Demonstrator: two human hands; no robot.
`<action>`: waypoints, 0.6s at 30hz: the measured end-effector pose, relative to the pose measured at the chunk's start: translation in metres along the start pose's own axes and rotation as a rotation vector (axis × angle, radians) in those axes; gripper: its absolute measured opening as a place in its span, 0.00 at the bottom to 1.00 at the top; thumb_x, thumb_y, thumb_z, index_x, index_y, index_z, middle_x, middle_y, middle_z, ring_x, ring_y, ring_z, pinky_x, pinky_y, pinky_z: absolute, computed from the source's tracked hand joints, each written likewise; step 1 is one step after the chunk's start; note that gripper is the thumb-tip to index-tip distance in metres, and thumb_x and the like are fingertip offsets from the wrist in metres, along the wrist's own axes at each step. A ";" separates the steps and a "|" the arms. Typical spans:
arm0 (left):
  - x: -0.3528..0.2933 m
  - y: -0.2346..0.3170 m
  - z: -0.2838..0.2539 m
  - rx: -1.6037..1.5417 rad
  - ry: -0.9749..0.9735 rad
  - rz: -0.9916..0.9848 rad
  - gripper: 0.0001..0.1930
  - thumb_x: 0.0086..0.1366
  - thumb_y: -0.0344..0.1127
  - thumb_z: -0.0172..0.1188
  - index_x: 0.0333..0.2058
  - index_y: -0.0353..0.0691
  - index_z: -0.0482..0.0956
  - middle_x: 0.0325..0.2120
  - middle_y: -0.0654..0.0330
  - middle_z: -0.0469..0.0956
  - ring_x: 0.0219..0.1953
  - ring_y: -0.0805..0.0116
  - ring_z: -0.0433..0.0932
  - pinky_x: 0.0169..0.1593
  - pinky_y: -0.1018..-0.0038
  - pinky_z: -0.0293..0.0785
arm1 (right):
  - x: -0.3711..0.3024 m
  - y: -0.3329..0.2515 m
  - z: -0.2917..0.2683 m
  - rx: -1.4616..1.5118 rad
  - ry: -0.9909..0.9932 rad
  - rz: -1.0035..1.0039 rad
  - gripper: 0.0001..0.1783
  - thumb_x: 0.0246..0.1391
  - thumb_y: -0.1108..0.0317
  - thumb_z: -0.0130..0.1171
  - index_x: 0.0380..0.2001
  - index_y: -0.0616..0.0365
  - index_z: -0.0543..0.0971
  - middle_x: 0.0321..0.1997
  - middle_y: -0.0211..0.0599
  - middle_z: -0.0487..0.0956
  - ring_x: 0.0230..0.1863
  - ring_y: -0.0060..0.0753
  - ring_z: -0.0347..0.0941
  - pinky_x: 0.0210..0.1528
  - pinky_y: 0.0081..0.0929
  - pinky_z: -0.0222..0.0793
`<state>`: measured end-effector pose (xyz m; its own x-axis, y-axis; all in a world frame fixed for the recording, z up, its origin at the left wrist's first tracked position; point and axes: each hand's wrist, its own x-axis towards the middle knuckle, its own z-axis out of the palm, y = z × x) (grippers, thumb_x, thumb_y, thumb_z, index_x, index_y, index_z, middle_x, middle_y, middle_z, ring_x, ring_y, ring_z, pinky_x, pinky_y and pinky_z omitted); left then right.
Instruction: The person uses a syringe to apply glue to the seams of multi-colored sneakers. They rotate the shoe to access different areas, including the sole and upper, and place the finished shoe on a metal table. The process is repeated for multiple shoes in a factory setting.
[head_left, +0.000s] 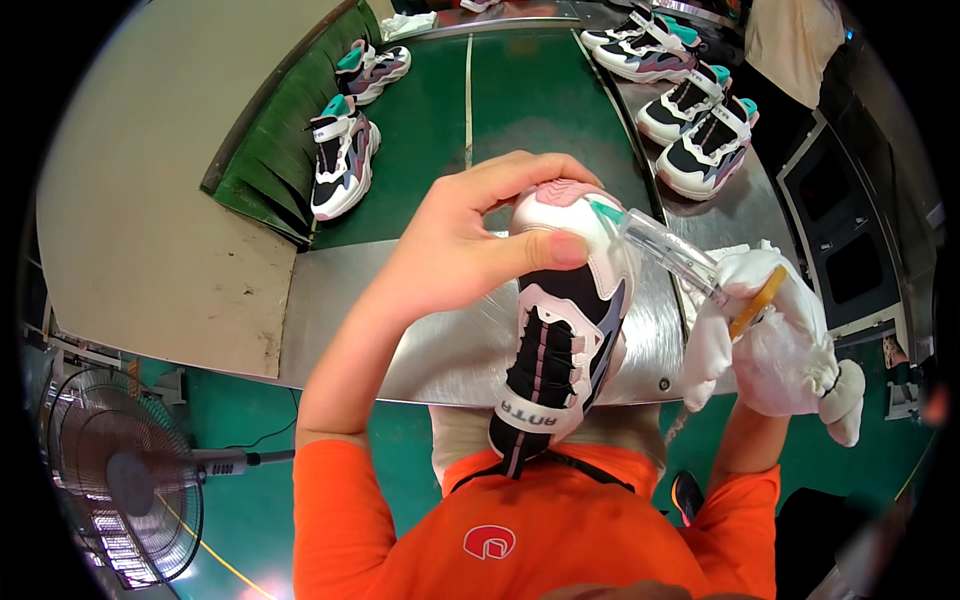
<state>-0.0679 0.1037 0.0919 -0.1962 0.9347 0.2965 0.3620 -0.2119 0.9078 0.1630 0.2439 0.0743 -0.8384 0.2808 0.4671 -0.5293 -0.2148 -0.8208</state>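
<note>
My bare left hand point(480, 235) grips a sneaker point(545, 345) by its toe, thumb on the white toe cap. The sneaker is black, white and pink with a hook strap; it is held tilted above the metal edge, toe pointing away and heel end near my shirt. In a white cloth glove, my right hand point(765, 325) is closed round a clear-handled tool point(675, 255) with a green tip, probably a brush. The green tip meets the side of the toe. A yellow-brown strip point(758, 302) also shows at the gloved fingers; its kind I cannot make out.
A green conveyor belt point(545, 110) runs away behind a bare metal ledge point(350, 310). Similar sneakers stand on its left point(342, 160) and on the metal shelf at right point(705, 150). Green strip curtain point(265, 140) hangs at left. A floor fan point(125, 480) stands lower left.
</note>
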 end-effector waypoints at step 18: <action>-0.023 -0.085 -0.030 -0.272 0.376 -0.039 0.31 0.59 0.48 0.67 0.52 0.30 0.74 0.45 0.56 0.78 0.48 0.68 0.76 0.55 0.71 0.69 | -0.007 0.080 -0.047 0.148 0.141 0.239 0.30 0.58 0.54 0.54 0.52 0.72 0.69 0.48 0.53 0.73 0.43 0.41 0.75 0.45 0.31 0.73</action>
<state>-0.1218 0.0911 0.0167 -0.5402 0.7856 0.3016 0.1055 -0.2923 0.9505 0.1331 0.2683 -0.0100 -0.9204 0.3309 0.2082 -0.3415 -0.4212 -0.8402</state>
